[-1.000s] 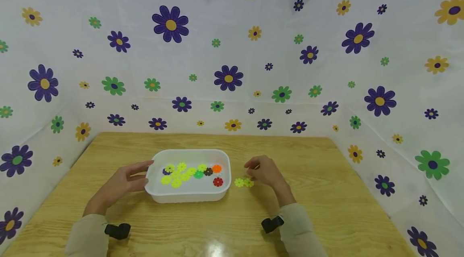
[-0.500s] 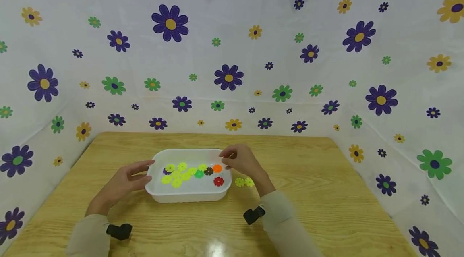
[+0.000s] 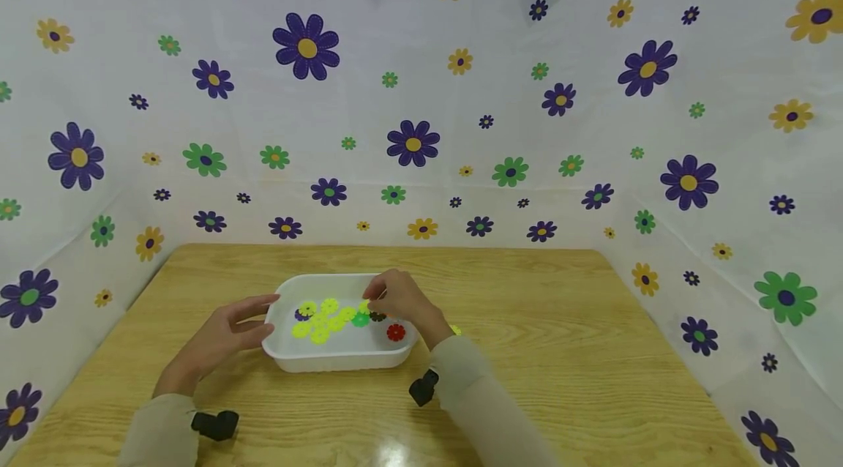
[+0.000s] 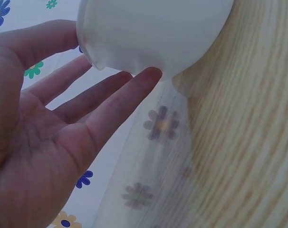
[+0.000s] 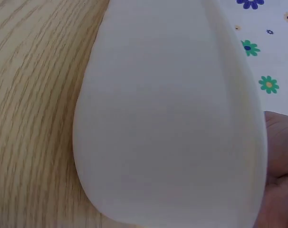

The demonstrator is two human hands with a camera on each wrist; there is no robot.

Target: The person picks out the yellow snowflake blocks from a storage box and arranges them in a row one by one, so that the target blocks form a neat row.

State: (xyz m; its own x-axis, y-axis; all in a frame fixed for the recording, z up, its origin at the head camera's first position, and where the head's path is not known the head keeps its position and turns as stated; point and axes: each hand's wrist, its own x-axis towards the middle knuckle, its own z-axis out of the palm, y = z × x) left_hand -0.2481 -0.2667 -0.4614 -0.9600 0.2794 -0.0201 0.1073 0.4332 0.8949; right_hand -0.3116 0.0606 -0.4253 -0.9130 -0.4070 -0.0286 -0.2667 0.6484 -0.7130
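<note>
A white tray (image 3: 339, 363) holds several yellow flower-shaped pieces (image 3: 320, 335), with purple, green (image 3: 360, 319), dark brown and red (image 3: 396, 333) ones. My left hand (image 3: 220, 335) touches its left end, thumb and fingers spread; in the left wrist view, fingertips of the hand (image 4: 58, 118) rest against the tray wall (image 4: 153, 33). Over the tray's right part, my right hand (image 3: 405, 304) has its fingertips bent together beside a yellow piece; whether they hold anything is hidden. The tray (image 5: 168, 118) blocks most of the right hand (image 5: 282, 171) in the right wrist view.
A yellow piece (image 3: 456, 330) lies on the wooden table (image 3: 560, 350) right of the tray, partly behind my right wrist. Flower-patterned white cloth (image 3: 369, 101) stands behind the table and along both sides.
My right hand has moved left from the table pieces, across the tray's right rim and over the pieces inside, covering the orange one. My left hand has stayed at the tray's left end.
</note>
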